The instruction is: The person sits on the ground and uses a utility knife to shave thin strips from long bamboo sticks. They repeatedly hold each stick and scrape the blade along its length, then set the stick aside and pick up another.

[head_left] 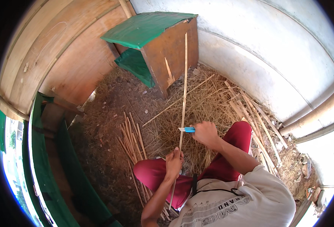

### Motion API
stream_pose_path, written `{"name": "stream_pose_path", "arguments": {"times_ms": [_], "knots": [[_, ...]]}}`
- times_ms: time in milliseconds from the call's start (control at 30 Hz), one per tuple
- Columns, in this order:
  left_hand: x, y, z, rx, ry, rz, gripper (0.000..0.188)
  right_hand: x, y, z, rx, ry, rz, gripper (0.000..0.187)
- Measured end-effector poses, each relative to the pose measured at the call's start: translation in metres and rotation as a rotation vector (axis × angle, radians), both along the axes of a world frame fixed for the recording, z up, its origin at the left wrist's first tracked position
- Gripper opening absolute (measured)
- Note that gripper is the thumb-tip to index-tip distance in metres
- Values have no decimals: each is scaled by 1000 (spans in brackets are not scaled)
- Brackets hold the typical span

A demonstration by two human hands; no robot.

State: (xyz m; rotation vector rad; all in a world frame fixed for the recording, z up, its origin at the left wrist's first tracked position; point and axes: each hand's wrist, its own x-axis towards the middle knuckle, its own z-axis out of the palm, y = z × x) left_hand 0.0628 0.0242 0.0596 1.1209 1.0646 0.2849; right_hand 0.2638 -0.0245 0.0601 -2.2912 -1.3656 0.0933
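Note:
My left hand [174, 161] is closed around a long, thin bamboo strip [184, 90], which stands nearly upright in the picture and runs down past my left knee. In my right hand [205, 134] is a blue-handled utility knife [189, 129], gripped with its blade pointing left. The blade's tip lies against or just over the strip, a little above my left hand; whether it cuts in, I cannot tell. Beside my left knee lies a bundle of narrow bamboo strips [131, 136]. Loose dry shavings [205, 102] cover the ground beyond my hands.
A wooden cabinet [170, 49] with a green cover stands ahead. More split bamboo pieces [263, 126] lie to my right near the white wall [258, 64]. Plywood [80, 49] closes off the far left, and a green-draped shelf [47, 159] is at the near left.

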Motion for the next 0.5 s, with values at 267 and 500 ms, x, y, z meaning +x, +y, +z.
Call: {"name": "stream_pose_path", "arguments": {"times_ms": [267,500], "knots": [[4,-10,-2,31,74,-28,46,7,-2,-3,-233,-39,45,13],[2,-14,-24,93,103,-59,43,22,7,-11,-374,-85,83,15]]}}
